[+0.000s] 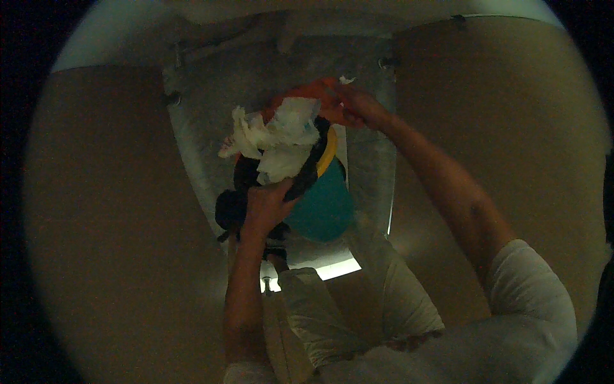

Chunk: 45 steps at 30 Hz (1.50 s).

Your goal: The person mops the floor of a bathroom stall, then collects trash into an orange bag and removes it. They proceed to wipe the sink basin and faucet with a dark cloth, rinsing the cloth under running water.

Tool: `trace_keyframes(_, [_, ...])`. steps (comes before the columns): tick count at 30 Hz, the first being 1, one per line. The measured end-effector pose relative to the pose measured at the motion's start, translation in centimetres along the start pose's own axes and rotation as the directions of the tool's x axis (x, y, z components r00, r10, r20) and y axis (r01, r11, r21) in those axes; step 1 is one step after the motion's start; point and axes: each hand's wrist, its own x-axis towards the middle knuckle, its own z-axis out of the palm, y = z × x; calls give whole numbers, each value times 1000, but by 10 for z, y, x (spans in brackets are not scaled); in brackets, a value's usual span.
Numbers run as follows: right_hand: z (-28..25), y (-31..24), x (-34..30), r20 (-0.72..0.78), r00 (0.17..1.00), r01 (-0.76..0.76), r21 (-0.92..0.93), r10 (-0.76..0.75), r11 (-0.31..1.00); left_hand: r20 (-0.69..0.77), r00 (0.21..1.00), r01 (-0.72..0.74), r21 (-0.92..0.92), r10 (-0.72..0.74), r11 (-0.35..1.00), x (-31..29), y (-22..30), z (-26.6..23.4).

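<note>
A teal bin (323, 205) with a yellow band (329, 153) near its top leans in front of me. White crumpled tissue-like waste (281, 137) fills its mouth, inside a black bag edge or rim (310, 169). My left hand (268, 205) is closed round that black edge on the near side. On the far side spreads an orange plastic bag (320, 96), and my right hand (361, 109) pinches its right part. A small white scrap (346, 80) shows beside the right hand. The dim light hides the finger detail.
A dark rounded object (230, 210) lies left of my left wrist. Beneath everything is a grey surface (192, 147), with brown areas (486, 141) on both sides. A bright strip (339, 269) shows near my legs, which wear light trousers (409, 288).
</note>
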Motion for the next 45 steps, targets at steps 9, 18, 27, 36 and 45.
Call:
trace_keyframes(9, [-1, 46, -13, 207, 970, -137, 16, 131, 990, -178, 981, 56, -136, -81, 989, 79, -18, 20])
trace_keyframes(18, [24, 76, -20, 341, 766, 616, -631, -545, 471, 43, 993, -98, -185, 108, 978, 143, -20, 65])
trace_keyframes(27, [49, 102, -8, 447, 873, 381, -875, 195, 300, 34, 995, -76, -385, 96, 920, 96, -33, 99])
trace_keyframes(36, [55, 150, 0, 611, 736, 634, -773, -292, -18, 232, 727, 144, -972, -647, -187, 28, -171, 266])
trace_keyframes(45, [51, 120, 7, 713, 670, 729, -684, -205, 2, 296, 736, -139, -814, -609, -564, 76, -153, 373])
